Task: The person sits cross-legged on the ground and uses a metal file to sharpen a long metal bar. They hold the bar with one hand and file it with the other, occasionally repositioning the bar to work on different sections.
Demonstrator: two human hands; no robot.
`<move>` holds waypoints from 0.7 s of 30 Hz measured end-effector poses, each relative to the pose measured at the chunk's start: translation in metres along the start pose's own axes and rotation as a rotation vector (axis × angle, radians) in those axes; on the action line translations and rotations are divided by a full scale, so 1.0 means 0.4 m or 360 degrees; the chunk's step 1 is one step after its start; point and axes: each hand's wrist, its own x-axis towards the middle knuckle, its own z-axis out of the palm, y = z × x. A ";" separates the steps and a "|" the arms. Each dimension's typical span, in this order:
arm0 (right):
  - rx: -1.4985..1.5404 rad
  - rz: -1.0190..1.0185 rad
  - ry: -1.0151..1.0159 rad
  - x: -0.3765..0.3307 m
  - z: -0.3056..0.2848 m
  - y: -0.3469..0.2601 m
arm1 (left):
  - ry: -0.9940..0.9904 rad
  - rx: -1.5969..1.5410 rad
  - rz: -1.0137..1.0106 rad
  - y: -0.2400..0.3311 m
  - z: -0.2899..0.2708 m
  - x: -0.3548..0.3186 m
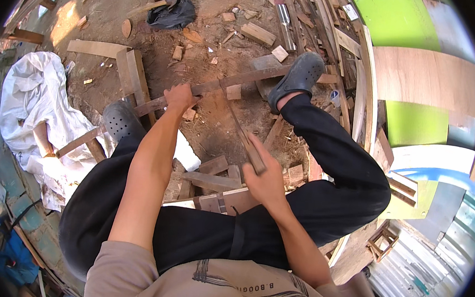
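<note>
Left hand (180, 96): I have its fingers clasped around the wooden batten (249, 75), spanning 9 to 1 o'clock. Right hand (267, 179), 4 o'clock: fingers wrapped around the handsaw (243, 131) handle. Blade meets batten near 12 o'clock. I judge the cut incomplete; depth cannot be determined.

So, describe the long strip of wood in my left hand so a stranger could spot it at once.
Find the two dark clogs in the view's upper half. A narrow brown strip of wood slants between them, lower at the left. Unlike the loose offcuts around, it is gripped by your left hand, and the thin-bladed tool in your right hand seems to meet it.
</note>
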 end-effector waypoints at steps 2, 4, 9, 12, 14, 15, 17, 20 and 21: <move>0.0011 0.0184 -0.0009 0.122 0.060 0.025 | -0.0088 -0.0082 -0.0006 0.002 0.005 0.025; -0.0063 0.0140 0.0097 0.231 0.144 0.118 | -0.0102 -0.0068 0.0043 -0.009 0.016 0.051; -0.0001 0.0058 -0.0023 0.006 0.002 0.002 | -0.0123 -0.0007 0.0078 -0.036 0.017 0.051; 0.0026 0.0108 -0.0002 0.037 0.005 0.008 | -0.0170 0.0093 0.0054 -0.007 -0.002 0.055; 0.0068 0.0235 0.0003 0.142 0.070 0.076 | -0.0259 0.0096 0.0074 -0.021 0.032 0.081; 0.0043 0.0280 -0.0055 0.194 0.079 0.078 | -0.0270 0.0088 0.0061 -0.031 0.023 0.111; 0.0002 0.0457 -0.0199 0.214 0.070 0.022 | -0.0297 0.0131 0.0041 -0.033 -0.004 0.133; 0.0160 0.0238 -0.0061 0.002 0.017 0.002 | -0.0221 0.0189 0.0107 -0.031 0.004 0.090; 0.0258 0.0217 -0.0021 -0.040 -0.011 -0.019 | -0.0231 0.0185 0.0096 -0.022 0.001 0.088</move>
